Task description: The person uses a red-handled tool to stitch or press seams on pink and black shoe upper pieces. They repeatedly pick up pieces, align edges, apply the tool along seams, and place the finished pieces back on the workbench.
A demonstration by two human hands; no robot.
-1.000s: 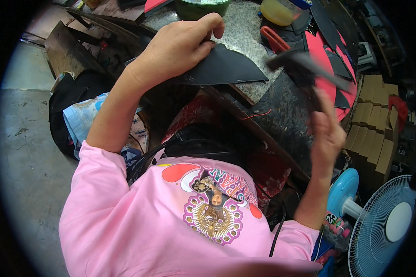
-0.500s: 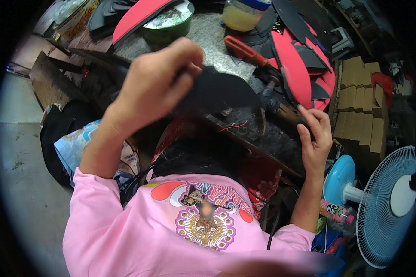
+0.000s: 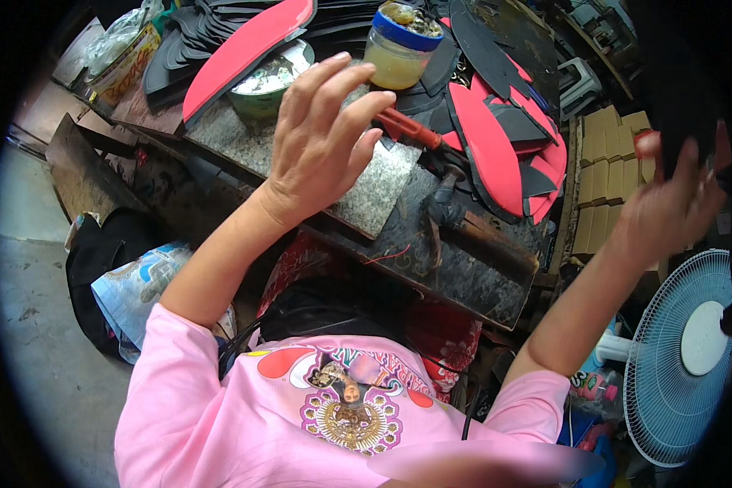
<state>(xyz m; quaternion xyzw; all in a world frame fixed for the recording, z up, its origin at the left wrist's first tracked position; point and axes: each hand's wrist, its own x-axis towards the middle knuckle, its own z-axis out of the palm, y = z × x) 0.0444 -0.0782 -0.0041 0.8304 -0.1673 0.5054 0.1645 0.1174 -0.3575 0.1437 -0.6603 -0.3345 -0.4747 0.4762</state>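
My left hand (image 3: pixel 321 138) is raised over the grey speckled slab (image 3: pixel 374 187), its fingers spread and nothing in them. Out at the far right, my right hand (image 3: pixel 663 207) is blurred and holds a black sole-shaped piece (image 3: pixel 691 89), which is dark and partly cut off by the picture's rim. Just right of my left fingers lies a red-handled tool (image 3: pixel 411 128); its working end is not clear. Behind them stand a blue-rimmed jar (image 3: pixel 398 57) of yellowish stuff and a green bowl (image 3: pixel 256 104) with white contents. A red-and-black sole piece (image 3: pixel 248 61) leans over the bowl.
Red and black sole pieces (image 3: pixel 486 150) are heaped on the bench at right, with stacked black ones (image 3: pixel 228 20) at the back. A dark metal tool (image 3: pixel 443 199) lies near the bench edge. Cardboard boxes (image 3: pixel 602 175) and a fan (image 3: pixel 679 358) stand at right.
The black piece has left the slab and is now at the far right with my right hand, which moved up and outward. My left hand has opened. The view has shifted slightly.
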